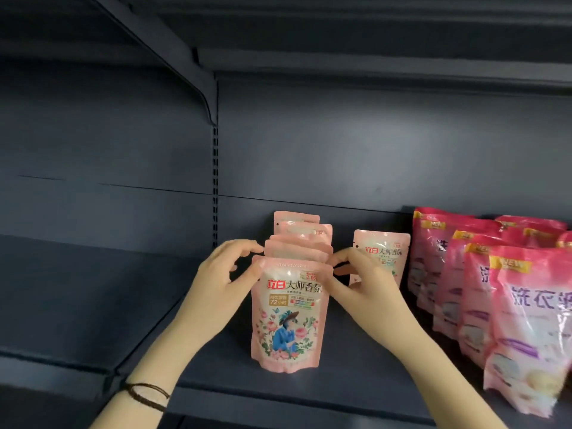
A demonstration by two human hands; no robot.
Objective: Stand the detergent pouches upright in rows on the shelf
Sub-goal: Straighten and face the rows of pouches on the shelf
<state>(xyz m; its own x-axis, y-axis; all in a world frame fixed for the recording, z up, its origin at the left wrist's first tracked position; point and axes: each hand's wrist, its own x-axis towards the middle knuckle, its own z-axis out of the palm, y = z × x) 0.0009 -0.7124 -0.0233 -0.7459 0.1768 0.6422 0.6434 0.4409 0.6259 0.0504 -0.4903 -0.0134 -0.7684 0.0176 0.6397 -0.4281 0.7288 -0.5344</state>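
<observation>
A row of several light pink detergent pouches stands upright, one behind another, in the middle of the dark grey shelf. My left hand pinches the left top edges of the front pouches. My right hand pinches their right top edges. One more light pink pouch stands alone behind and to the right, partly hidden by my right hand.
Rows of larger, darker pink bags fill the right end of the shelf. The shelf's front edge runs below the pouches. A slotted upright post divides the back panel, and another shelf hangs overhead.
</observation>
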